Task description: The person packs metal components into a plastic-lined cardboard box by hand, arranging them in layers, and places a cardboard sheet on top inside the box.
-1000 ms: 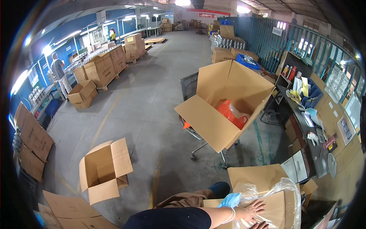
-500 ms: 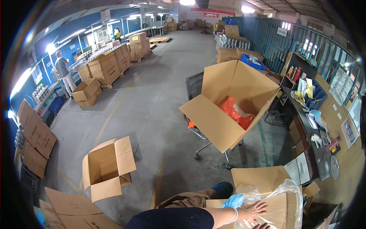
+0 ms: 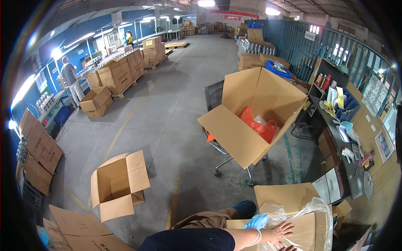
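Note:
My left hand (image 3: 279, 234) lies with its fingers spread on a flat brown cardboard surface (image 3: 303, 229) in an open carton at the lower right. Clear plastic film (image 3: 320, 206) bunches around that surface and over the carton's edge. A white loop circles my left wrist, and a light blue face mask (image 3: 257, 221) hangs beside it. Only the fingers of my right hand (image 3: 288, 248) show at the bottom edge, stretched out on the film close to my left hand. The carton's raised flap (image 3: 287, 196) stands beyond both hands.
Ahead, a large open carton (image 3: 264, 90) holding a red plastic bag (image 3: 260, 127) rests on a wheeled office chair (image 3: 214, 94). An empty carton (image 3: 113, 184) sits on the floor to the left. A cluttered desk (image 3: 335, 138) runs along the right. A person (image 3: 70, 79) stands at the far-left benches.
The red bag in the carton on the chair has changed shape slightly. My left hand keeps its place; the right fingers have shifted very little.

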Motion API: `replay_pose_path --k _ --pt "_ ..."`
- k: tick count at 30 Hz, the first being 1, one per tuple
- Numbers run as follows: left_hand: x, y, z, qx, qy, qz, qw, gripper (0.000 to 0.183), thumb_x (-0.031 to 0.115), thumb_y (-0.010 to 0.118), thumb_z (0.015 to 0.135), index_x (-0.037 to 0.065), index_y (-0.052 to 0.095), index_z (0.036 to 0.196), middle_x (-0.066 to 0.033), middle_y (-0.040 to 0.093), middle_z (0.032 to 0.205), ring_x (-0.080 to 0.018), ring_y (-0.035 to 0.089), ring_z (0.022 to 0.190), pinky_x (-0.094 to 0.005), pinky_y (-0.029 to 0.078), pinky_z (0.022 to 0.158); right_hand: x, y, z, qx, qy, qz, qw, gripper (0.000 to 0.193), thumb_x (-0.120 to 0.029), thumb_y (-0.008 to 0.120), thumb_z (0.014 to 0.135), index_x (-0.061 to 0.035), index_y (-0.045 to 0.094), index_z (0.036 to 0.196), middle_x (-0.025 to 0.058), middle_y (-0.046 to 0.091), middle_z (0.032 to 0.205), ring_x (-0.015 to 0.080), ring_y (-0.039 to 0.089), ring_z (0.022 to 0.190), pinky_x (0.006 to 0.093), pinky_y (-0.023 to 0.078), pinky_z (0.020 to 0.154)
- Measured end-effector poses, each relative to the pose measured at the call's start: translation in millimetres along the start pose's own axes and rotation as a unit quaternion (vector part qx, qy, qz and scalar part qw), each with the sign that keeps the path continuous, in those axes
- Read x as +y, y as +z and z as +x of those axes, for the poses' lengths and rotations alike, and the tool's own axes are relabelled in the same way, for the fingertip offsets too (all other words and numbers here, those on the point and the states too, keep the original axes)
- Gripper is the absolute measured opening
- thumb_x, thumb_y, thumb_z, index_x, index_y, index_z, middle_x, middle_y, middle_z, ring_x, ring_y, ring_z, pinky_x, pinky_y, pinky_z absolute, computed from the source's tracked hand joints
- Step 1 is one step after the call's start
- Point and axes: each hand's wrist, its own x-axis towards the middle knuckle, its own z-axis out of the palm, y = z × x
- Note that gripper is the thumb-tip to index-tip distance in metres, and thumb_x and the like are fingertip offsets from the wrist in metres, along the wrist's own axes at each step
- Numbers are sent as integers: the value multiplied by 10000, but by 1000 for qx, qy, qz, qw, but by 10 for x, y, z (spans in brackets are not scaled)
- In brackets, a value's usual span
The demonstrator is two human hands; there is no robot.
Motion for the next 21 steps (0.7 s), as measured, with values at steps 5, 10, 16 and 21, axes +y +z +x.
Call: replay_pose_path --k 5,10,16,21 --pt "14 -41 -32 -2 -7 -7 1000 986 657 576 818 98 245 1560 -186 27 1645 -374 -92 1512 -592 -109 1170 -1 -8 6 -9 0 5 1000 642 -567 333 1002 -117 503 1428 191 424 1499 379 365 1392 612 263 1096" --pt "-26 -1 -20 27 8 -20 999 1006 661 598 792 81 271 1546 -200 74 1636 -381 -50 1513 -596 -92 1172 -8 5 24 -7 5 2 1000 629 -562 336 1002 -128 515 1421 185 426 1499 376 369 1387 605 259 1102" --pt "-69 70 -11 38 10 -17 999 1009 663 599 790 74 276 1542 -201 88 1633 -371 -40 1515 -595 -87 1174 -28 -13 2 -7 1 6 1000 626 -563 342 999 -132 523 1416 177 430 1499 365 372 1387 607 252 1101" --pt "10 -40 -20 20 6 -8 1000 985 666 579 813 84 274 1547 -191 71 1638 -357 -59 1517 -582 -89 1179 22 7 17 -12 7 -11 1000 627 -561 346 999 -131 518 1421 174 424 1506 361 366 1392 608 252 1098"
